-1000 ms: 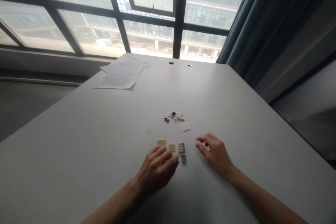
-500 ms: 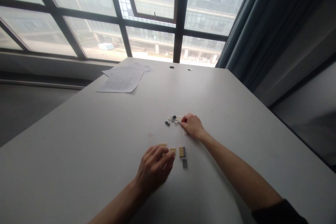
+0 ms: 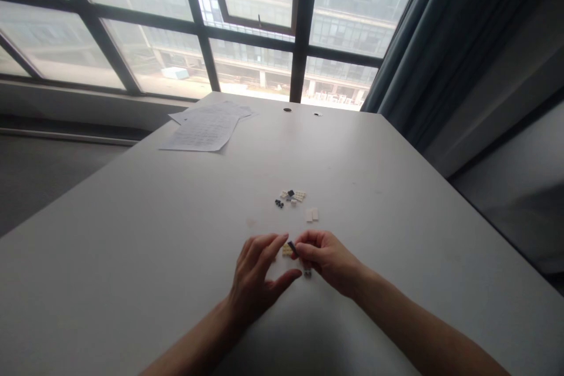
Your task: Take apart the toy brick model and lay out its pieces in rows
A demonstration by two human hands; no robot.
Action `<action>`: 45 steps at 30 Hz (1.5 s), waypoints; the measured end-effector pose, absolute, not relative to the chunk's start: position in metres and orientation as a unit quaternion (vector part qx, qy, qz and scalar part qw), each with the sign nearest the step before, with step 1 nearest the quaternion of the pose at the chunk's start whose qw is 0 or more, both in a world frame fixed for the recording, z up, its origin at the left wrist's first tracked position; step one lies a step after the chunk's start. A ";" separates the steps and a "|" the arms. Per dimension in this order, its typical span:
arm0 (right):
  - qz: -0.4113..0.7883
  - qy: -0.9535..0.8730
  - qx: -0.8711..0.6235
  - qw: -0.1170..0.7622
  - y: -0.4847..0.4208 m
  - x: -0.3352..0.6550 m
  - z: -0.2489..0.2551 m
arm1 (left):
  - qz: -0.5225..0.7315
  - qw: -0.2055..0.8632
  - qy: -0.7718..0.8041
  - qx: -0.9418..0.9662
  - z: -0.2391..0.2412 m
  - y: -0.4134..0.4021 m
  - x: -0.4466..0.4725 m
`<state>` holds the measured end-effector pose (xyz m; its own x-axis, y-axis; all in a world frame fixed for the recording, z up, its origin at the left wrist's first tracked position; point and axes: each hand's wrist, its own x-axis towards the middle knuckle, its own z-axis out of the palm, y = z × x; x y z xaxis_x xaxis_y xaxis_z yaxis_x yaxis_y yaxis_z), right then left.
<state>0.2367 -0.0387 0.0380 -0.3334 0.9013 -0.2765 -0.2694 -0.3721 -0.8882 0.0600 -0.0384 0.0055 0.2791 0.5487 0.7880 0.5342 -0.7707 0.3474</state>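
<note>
My right hand [image 3: 326, 259] pinches a small dark grey toy brick [image 3: 291, 247] between thumb and fingers, tilted, just above the table. To its left, my left hand [image 3: 258, 263] is open, thumb and fingers spread apart, with nothing seen between them. Below the held piece lies a tan studded brick [image 3: 286, 251], partly covered. A small grey studded brick [image 3: 307, 274] rests near the left thumb tip, under the right hand. More tan bits beside the left fingers are mostly hidden.
Farther out lie a cream studded plate [image 3: 300, 195], a black square piece [image 3: 291, 192] and several small black pieces [image 3: 279, 204]. Two pale flat tiles [image 3: 312, 215] sit beyond my right hand. Paper sheets [image 3: 202, 129] lie on the white table [image 3: 132, 235] at the far left, before the window.
My right hand has come back from the far pieces toward my left hand and now holds a dark grey brick. My left hand's fingers have spread wider.
</note>
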 end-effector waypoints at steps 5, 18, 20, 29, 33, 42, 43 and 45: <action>0.762 -0.290 -0.382 0.434 -0.055 0.225 0.037 | 0.489 0.029 0.326 0.809 0.007 -0.041 0.062; 0.699 -0.354 -0.405 0.472 -0.064 0.223 0.036 | 0.477 0.082 0.284 0.828 0.010 -0.044 0.063; 0.685 -0.364 -0.416 0.475 -0.066 0.225 0.038 | 0.480 0.087 0.290 0.823 0.009 -0.043 0.063; 0.647 -0.384 -0.433 0.497 -0.075 0.223 0.033 | 0.483 0.053 0.298 0.822 0.006 -0.039 0.064; 0.574 -0.445 -0.464 0.508 -0.074 0.233 0.030 | 0.467 0.038 0.298 0.832 0.005 -0.039 0.063; 0.248 -0.708 -0.595 0.289 -0.053 0.295 0.017 | 0.464 0.025 0.303 0.832 0.001 -0.037 0.060; 0.235 -0.722 -0.592 0.270 -0.050 0.296 0.017 | 0.462 0.025 0.302 0.833 0.001 -0.037 0.060; 0.224 -0.743 -0.585 0.238 -0.045 0.297 0.020 | 0.461 0.023 0.302 0.834 0.001 -0.037 0.060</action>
